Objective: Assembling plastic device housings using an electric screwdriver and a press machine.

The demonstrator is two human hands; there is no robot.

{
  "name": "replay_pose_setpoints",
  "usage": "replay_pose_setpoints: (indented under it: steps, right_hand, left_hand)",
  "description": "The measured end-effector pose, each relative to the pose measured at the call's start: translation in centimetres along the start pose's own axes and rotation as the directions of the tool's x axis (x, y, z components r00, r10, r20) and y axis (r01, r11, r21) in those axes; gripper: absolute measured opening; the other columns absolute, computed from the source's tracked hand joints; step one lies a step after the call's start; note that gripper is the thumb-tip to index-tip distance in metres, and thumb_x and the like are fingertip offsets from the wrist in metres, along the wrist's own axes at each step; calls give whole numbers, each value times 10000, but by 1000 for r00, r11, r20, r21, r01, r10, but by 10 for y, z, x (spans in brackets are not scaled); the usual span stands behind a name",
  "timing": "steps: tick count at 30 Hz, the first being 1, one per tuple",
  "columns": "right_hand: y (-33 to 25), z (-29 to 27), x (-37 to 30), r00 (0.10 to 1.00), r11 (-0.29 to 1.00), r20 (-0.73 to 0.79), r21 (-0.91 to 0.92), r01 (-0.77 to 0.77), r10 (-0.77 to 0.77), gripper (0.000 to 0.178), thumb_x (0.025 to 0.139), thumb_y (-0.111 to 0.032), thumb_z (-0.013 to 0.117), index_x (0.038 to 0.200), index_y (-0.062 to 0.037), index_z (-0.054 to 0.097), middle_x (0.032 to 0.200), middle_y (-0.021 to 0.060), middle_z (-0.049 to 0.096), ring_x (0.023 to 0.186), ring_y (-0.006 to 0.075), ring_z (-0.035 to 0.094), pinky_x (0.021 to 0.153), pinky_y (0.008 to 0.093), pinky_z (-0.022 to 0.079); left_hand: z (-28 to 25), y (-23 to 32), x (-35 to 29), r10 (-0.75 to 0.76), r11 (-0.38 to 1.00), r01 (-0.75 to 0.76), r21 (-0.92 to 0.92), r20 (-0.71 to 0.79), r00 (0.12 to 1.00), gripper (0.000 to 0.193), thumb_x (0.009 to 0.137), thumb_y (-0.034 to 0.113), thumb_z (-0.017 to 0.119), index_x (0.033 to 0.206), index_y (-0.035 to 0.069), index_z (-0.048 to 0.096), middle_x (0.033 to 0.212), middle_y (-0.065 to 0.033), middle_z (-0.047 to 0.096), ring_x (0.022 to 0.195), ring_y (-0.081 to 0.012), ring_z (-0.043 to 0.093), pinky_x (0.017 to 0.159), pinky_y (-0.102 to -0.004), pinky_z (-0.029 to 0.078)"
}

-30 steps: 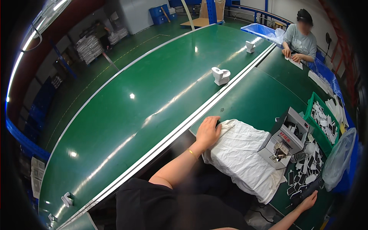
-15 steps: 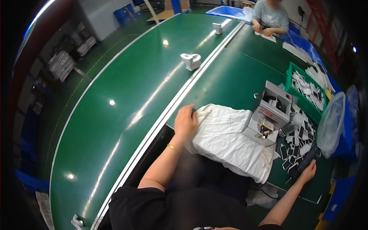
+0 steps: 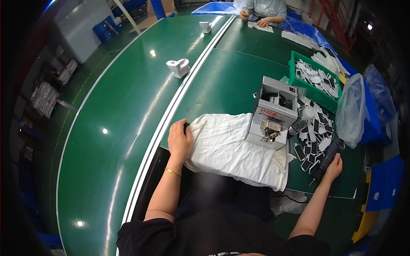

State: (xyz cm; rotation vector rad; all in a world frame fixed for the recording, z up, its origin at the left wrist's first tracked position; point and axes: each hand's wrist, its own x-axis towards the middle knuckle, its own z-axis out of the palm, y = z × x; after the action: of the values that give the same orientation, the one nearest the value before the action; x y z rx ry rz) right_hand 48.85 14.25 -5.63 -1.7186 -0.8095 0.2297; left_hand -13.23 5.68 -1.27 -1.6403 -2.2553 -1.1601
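Note:
Beside the left corner of a white cloth (image 3: pixel 232 149), my left hand (image 3: pixel 179 141) is closed, its fingers curled round a small dark thing I cannot make out. My right hand (image 3: pixel 333 169) grips a black electric screwdriver (image 3: pixel 328 155) at the table's right side, its thin bit pointing down toward the near edge. A grey machine (image 3: pixel 273 115) with a metal mechanism on its front stands at the cloth's far right. Between it and the screwdriver lies a loose pile of small black and white flat pieces (image 3: pixel 315 128).
A green crate (image 3: pixel 294 81) of similar pieces stands behind the pile, with a clear plastic bag (image 3: pixel 352 112) beside it. On the green conveyor belt (image 3: pixel 115 141) at left sit white toilet-shaped items (image 3: pixel 178 68). Another person (image 3: pixel 269 9) works at the far end. A white rail (image 3: pixel 183 87) edges the belt.
The view has shifted, so the scene sits farther left and higher. Both my hands keep their grips. The other person's hands have moved apart, one lifted off the white sheet.

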Motion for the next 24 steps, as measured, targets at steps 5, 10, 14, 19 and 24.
replay_pose_setpoints:
  steps: [5, 10, 14, 19, 24]
  right_hand:
    - [-6, -1, -5, 1000, 999, -5, -33, 14, -14, 468, 994, -381, 621, 1161, 52, 686, 1054, 130, 726, 912, 188, 647, 839, 313, 501]
    - [-8, -1, -6, 1000, 1000, -5, -16, 22, -22, 455, 1001, -369, 611, 1151, 53, 688, 1038, 127, 725, 891, 178, 642, 822, 306, 502]
    - [-13, 0, -5, 1000, 1000, -16, -7, 21, -21, 448, 1002, -360, 612, 1149, 57, 687, 1035, 129, 724, 891, 174, 639, 820, 303, 502]
    - [-18, 9, -6, 1000, 1000, -7, 5, 29, -29, 443, 999, -351, 613, 1155, 57, 685, 1062, 145, 727, 919, 204, 656, 856, 319, 505]
    - [22, -1, 18, 986, 975, 32, -148, 165, -163, 441, 1000, -363, 604, 1198, 22, 688, 1170, 191, 709, 1069, 284, 678, 946, 353, 508]
  left_hand:
    - [0, -1, 0, 8, 1000, -8, -1, 4, 1000, 282, 901, 113, 614, 1173, 39, 630, 1142, -159, 664, 1106, -343, 611, 968, -420, 478]
    - [1, -1, 0, -2, 1000, 2, 6, 10, 1000, 279, 902, 102, 608, 1172, 37, 631, 1145, -151, 667, 1107, -334, 613, 972, -413, 476]
    - [6, -1, 3, 12, 1000, -12, 3, 6, 1000, 277, 904, 96, 602, 1174, 38, 630, 1148, -151, 666, 1115, -334, 608, 975, -414, 474]
    - [1, -2, 4, 4, 1000, -3, 4, -4, 1000, 274, 903, 84, 585, 1167, 23, 626, 1146, -155, 661, 1118, -340, 602, 971, -430, 478]
    - [6, -10, -1, -35, 998, 36, -61, 7, 999, 284, 903, 106, 592, 1173, 25, 628, 1158, -181, 648, 1116, -370, 597, 978, -434, 473]
